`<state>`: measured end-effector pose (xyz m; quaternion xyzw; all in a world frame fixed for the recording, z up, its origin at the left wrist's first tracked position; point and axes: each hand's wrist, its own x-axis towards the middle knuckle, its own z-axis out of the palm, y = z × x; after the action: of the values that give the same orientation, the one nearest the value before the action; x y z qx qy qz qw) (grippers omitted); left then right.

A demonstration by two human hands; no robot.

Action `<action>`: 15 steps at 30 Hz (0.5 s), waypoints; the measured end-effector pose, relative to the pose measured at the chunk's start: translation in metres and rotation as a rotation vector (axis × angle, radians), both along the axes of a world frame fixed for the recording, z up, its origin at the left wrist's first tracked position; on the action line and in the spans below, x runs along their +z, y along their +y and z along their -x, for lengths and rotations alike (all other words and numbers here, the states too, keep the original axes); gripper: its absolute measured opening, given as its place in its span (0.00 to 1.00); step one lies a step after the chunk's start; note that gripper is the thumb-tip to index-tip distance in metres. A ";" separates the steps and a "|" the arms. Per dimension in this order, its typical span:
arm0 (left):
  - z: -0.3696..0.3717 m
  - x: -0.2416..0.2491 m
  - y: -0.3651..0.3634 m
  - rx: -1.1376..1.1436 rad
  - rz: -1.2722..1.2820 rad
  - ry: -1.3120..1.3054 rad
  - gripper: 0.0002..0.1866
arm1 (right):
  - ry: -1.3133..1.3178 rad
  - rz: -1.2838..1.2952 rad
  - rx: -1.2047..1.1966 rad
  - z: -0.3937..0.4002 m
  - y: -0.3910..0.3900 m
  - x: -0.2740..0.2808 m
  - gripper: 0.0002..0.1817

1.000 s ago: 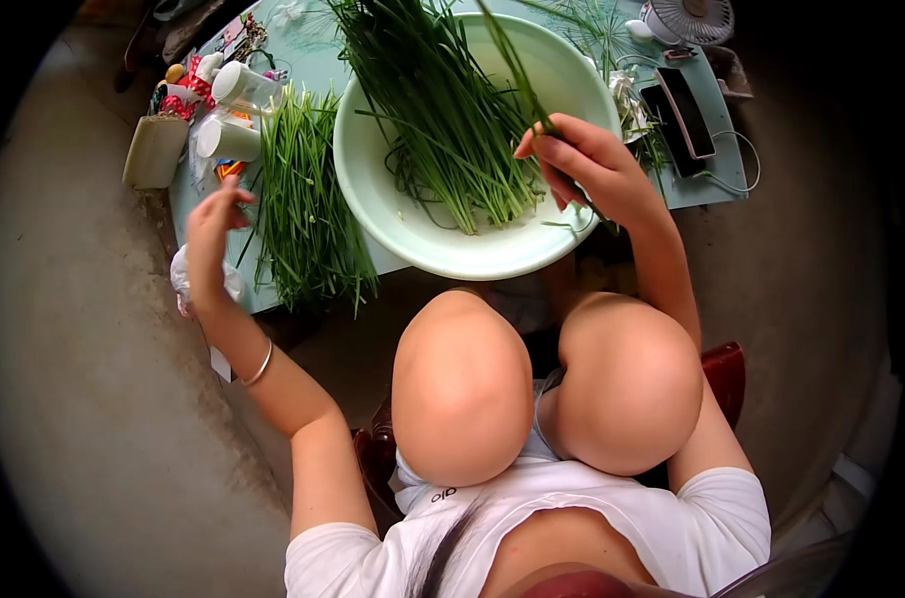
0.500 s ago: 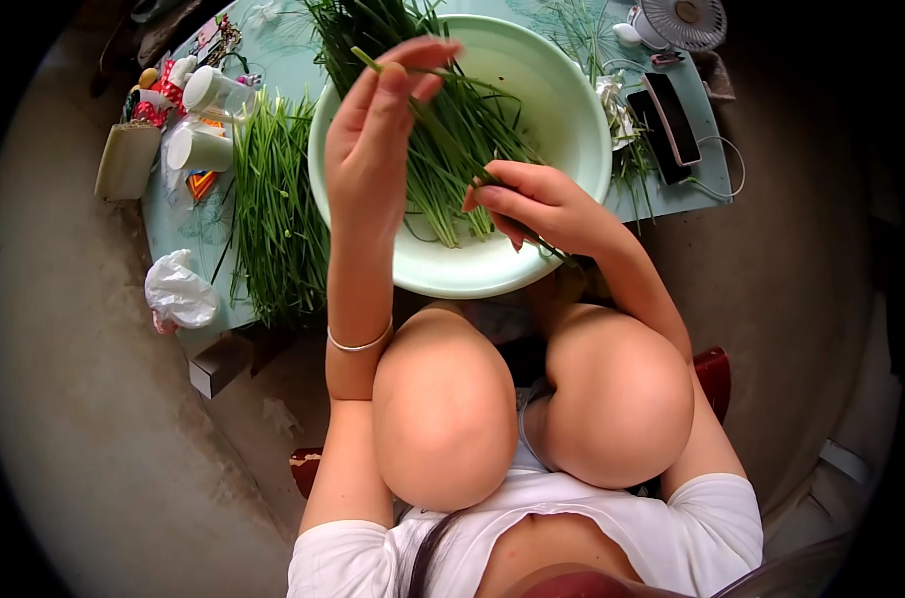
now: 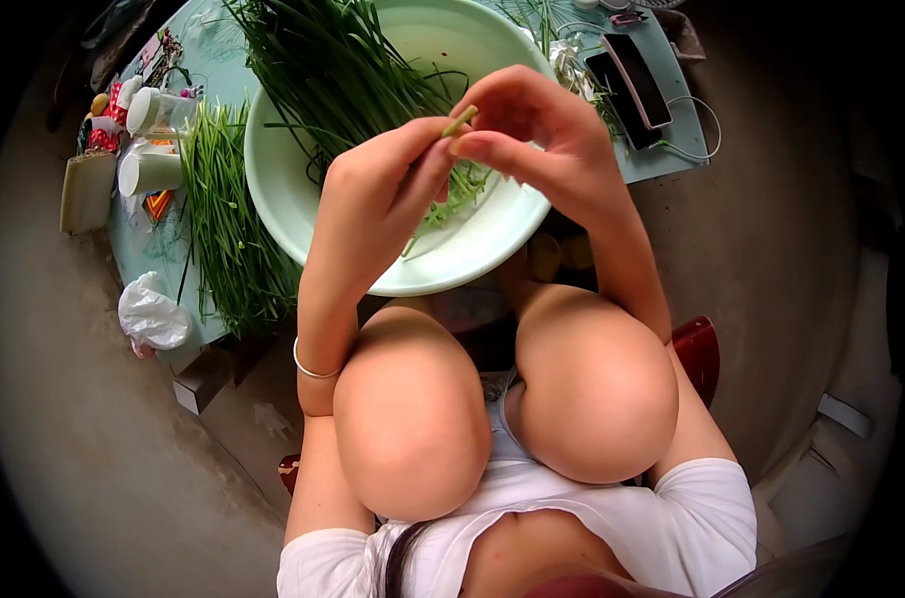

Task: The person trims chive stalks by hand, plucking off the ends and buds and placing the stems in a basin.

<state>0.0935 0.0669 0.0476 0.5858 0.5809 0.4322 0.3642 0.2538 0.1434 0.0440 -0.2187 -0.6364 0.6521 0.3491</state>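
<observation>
Over the pale green basin [image 3: 283, 214], my two hands meet at the fingertips. My left hand [image 3: 388, 184] pinches a garlic chive [image 3: 460, 121], whose thick pale end pokes up between the fingers. On the same end, my right hand [image 3: 547, 140] presses thumb and forefinger together. Most of that stalk is hidden behind the hands. A big dark green bunch of garlic chives [image 3: 323, 75] lies across the basin and over its far left rim. To the left of the basin, another pile of chives [image 3: 223, 219] rests on the table.
The light green table [image 3: 687, 159] carries two white cups [image 3: 151, 171] and a crumpled white plastic bag [image 3: 153, 311] on the left. At right lie a phone [image 3: 632, 85] with a cable and some loose greens. My raised knees [image 3: 413, 409] are close to the basin's near side.
My right hand has moved up to meet my left, which has come down and closed its raised fingers at the chive's end. The view has shifted, so the table sits further left.
</observation>
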 end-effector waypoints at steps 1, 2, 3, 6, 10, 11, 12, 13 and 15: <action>0.000 0.000 -0.001 0.000 0.003 -0.001 0.08 | -0.001 0.003 0.000 0.000 0.000 -0.001 0.10; 0.000 0.000 -0.002 -0.010 0.002 0.010 0.07 | -0.036 0.022 0.013 0.000 0.000 -0.003 0.08; 0.000 -0.001 -0.002 -0.022 0.001 0.023 0.07 | -0.070 0.041 0.024 0.000 0.001 -0.005 0.07; -0.002 -0.003 -0.003 -0.045 -0.030 0.117 0.07 | -0.016 0.029 0.014 -0.003 -0.001 -0.012 0.03; -0.002 -0.011 0.000 -0.048 -0.136 0.153 0.07 | 0.028 0.044 -0.013 -0.009 -0.002 -0.018 0.08; 0.000 -0.013 -0.001 -0.073 -0.171 0.182 0.08 | 0.026 0.044 -0.012 -0.010 -0.001 -0.019 0.08; 0.001 -0.014 -0.001 -0.096 -0.206 0.213 0.09 | 0.102 0.131 -0.055 -0.012 0.002 -0.018 0.09; 0.002 -0.015 -0.002 -0.092 -0.204 0.212 0.09 | 0.178 0.219 -0.096 -0.013 0.004 -0.018 0.11; 0.005 -0.015 -0.003 -0.006 -0.231 0.339 0.09 | 0.180 0.178 -0.101 -0.011 0.004 -0.017 0.09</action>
<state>0.0883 0.0639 0.0331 0.6899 0.5786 0.3900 0.1929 0.2650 0.1476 0.0268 -0.2210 -0.5303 0.7046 0.4165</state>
